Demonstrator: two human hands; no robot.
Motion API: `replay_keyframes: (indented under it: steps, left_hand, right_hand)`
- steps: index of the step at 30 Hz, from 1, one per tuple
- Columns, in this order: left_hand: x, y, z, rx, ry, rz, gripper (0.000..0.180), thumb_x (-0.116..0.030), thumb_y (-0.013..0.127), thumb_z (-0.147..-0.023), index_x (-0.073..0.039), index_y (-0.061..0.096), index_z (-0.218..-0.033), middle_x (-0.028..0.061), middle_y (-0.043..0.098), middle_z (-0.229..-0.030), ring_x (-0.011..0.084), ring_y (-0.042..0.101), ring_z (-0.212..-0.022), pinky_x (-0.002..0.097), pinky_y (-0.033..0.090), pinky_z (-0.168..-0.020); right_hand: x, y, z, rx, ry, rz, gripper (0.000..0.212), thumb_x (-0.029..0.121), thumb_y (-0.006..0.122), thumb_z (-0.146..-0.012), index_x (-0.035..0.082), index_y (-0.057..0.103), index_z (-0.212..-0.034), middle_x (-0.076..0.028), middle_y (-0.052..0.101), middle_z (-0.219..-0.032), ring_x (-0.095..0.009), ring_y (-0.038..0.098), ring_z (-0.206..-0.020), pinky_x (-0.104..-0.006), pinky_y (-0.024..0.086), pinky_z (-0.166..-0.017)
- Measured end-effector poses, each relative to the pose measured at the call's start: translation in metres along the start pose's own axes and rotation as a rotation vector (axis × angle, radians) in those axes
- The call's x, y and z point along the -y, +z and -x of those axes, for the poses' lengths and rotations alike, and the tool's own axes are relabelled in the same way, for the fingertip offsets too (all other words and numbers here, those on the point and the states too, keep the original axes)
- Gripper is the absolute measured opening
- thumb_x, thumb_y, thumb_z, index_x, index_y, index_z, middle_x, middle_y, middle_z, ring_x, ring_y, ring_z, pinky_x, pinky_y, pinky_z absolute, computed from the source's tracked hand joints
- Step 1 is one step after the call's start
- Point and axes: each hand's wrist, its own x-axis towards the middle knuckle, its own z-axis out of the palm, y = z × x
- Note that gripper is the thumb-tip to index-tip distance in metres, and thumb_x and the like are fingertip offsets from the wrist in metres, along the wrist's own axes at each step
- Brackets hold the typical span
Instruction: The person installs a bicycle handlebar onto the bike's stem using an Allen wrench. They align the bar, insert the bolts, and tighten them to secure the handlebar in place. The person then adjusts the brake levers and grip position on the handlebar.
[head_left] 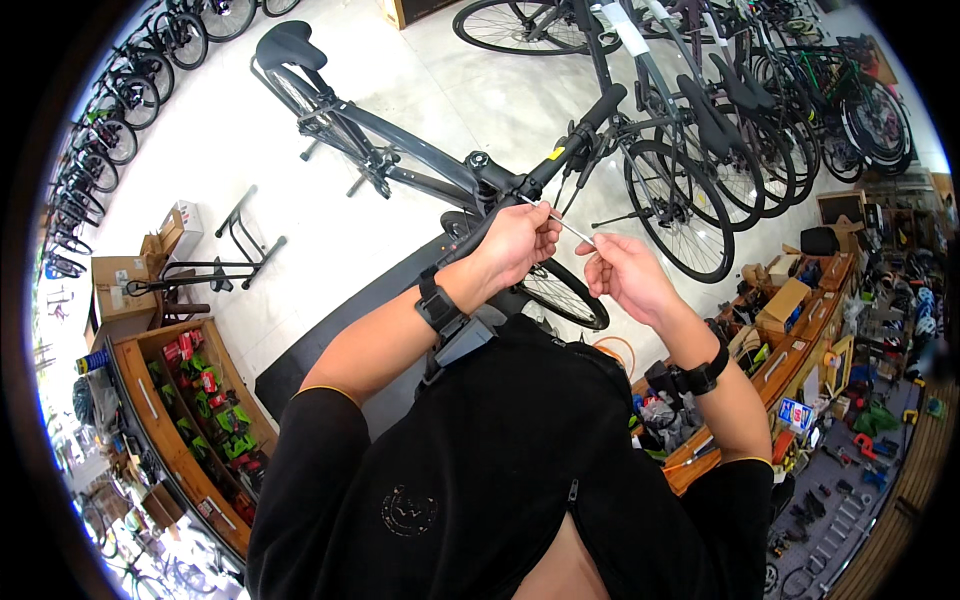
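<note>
A dark grey bicycle [420,155] stands in front of me, its black handlebar [568,150] turned toward the upper right. My right hand [632,278] pinches the near end of a thin silver rod-shaped tool [572,231], probably a hex key. Closer to the bike, my left hand [518,243] has its thumb and fingertips closed around the same tool. The tool's far end reaches the handlebar beside the stem [492,175]; the exact contact point is too small to make out. The front wheel [565,295] shows partly below my hands.
Several parked bicycles [690,180] crowd the right, with another row [110,140] at far left. A wooden drawer unit [150,400] holds red and green packages. At right stands a wooden workbench [790,350] with boxes and tools. A black stand [235,250] sits on the pale floor, left.
</note>
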Motion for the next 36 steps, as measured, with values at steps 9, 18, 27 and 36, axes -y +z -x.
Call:
replay_keyframes:
  steps: [9,18,27,36]
  left_hand:
    - [-0.002,-0.001,0.003,0.019,-0.012,0.023,0.023,-0.022,0.045,-0.101,-0.004,0.055,-0.092,-0.0002,0.054,-0.078,0.0086,0.051,-0.068,0.0257,0.047,-0.067]
    - [0.002,-0.002,-0.002,-0.025,-0.01,-0.004,0.023,-0.022,0.044,-0.101,-0.005,0.055,-0.09,-0.0005,0.054,-0.075,0.0095,0.051,-0.067,0.0262,0.047,-0.064]
    - [-0.004,0.002,0.001,-0.014,-0.038,-0.018,0.024,-0.023,0.045,-0.101,-0.005,0.054,-0.088,-0.0004,0.053,-0.074,0.0095,0.049,-0.066,0.0271,0.045,-0.063]
    - [-0.003,0.005,-0.001,-0.049,-0.013,-0.044,0.024,-0.024,0.046,-0.1,-0.006,0.055,-0.087,-0.0026,0.053,-0.072,0.0072,0.05,-0.063,0.0247,0.046,-0.062]
  right_hand:
    - [0.003,0.015,0.007,-0.174,-0.255,0.691,0.028,0.022,0.048,-0.098,-0.003,0.056,-0.108,-0.008,0.054,-0.067,-0.014,0.058,-0.069,-0.0328,0.047,-0.062]
    - [-0.003,-0.01,0.006,-0.23,-0.804,1.445,0.022,0.02,0.05,-0.097,0.002,0.061,-0.104,-0.007,0.057,-0.07,-0.014,0.058,-0.065,-0.0315,0.048,-0.061]
    - [-0.009,0.008,0.007,0.053,-0.068,0.075,0.03,0.021,0.051,-0.097,-0.005,0.053,-0.113,-0.011,0.064,-0.077,-0.017,0.063,-0.066,-0.0302,0.05,-0.062]
    - [0.002,-0.001,0.005,-0.176,-1.124,2.013,0.035,0.024,0.063,-0.083,0.001,0.057,-0.108,-0.005,0.055,-0.074,-0.021,0.055,-0.07,-0.0308,0.042,-0.066]
